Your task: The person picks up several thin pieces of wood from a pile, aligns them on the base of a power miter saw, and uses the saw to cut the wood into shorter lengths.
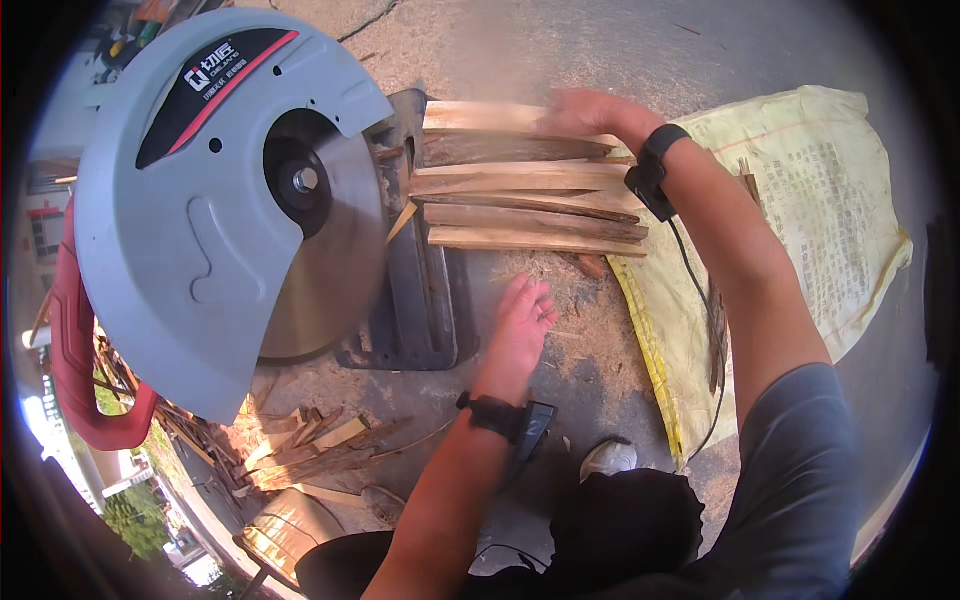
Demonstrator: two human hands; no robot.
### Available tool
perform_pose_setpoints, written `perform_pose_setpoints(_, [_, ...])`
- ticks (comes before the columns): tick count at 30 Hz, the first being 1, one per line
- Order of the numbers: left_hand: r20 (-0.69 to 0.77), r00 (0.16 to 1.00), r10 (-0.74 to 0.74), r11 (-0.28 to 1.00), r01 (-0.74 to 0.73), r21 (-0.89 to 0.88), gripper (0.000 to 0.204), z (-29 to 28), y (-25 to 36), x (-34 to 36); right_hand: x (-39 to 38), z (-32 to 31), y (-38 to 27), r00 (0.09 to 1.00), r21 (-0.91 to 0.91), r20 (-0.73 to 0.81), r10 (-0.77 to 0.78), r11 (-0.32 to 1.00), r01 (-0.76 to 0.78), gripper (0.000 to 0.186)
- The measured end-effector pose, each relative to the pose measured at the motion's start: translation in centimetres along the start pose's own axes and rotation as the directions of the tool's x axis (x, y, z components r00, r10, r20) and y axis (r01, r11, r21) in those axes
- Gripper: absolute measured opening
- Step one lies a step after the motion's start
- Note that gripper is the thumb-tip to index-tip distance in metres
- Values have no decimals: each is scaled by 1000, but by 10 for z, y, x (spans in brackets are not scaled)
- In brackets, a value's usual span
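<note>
Some room, left fingers (521, 289) to slats (520, 181)

A pale yellow sack (850, 200) lies spread and creased on the right, its surface covered with faded rows of print, and a bright yellow strip (645, 350) runs along its left edge. A few thin slivers (749, 182) of wood rest on it. The grey ground (690, 50) is dusted with tan sawdust (430, 50), which also lies across the far side. At the far edge, left of the middle, a thin dark cord (372, 22) crosses the ground. On the near left, a heap of scrap wood (320, 445) lies jumbled in strips and splinters, and just nearer is a tan box-like object (295, 525). Green foliage (137, 518) shows at the left rim, by a bright, washed-out background.
</note>
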State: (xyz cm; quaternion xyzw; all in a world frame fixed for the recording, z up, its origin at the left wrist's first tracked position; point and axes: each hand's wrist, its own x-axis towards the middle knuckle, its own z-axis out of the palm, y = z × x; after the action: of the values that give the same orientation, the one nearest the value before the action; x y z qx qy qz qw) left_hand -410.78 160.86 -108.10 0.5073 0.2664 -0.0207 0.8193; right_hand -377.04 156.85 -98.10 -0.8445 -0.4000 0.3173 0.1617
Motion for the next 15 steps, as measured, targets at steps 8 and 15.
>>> perform_pose_setpoints(8, [-7, 974, -228, 813, 187, -552, 65, 17, 3, 33, -12, 20, 9, 981, -61, 177, -74, 994, 86, 51])
perform_pose_setpoints(15, [-19, 987, -159, 594, 80, -801, 71, 25, 2, 59, -23, 29, -7, 955, 49, 261, -142, 990, 134, 53])
